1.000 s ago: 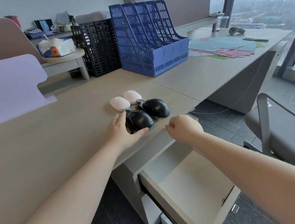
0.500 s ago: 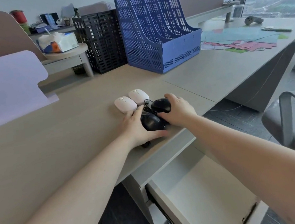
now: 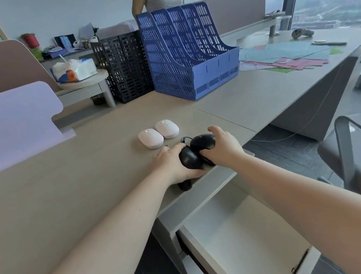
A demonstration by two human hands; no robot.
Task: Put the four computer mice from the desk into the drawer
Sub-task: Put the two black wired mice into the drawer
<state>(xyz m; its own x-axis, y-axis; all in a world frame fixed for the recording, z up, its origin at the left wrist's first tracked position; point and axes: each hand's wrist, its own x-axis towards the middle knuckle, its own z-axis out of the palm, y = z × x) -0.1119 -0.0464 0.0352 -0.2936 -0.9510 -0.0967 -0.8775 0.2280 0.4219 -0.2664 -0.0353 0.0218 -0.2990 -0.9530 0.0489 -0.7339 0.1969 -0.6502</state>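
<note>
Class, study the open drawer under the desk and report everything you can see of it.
The drawer is pulled out below the desk's front edge, beneath both hands. It looks like pale grey laminated board: a flat bottom with low side walls. A dark slim handle sits on its front panel. Nothing shows inside it; no mouse is in yet. Neither hand touches it. Its near corner runs out of frame.

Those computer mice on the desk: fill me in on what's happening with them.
A person is gathering them for the open, empty light grey drawer. The left hand grips one glossy black corded mouse, the right hand grips the other. Two white oval mice sit untouched on the beige desk.
</note>
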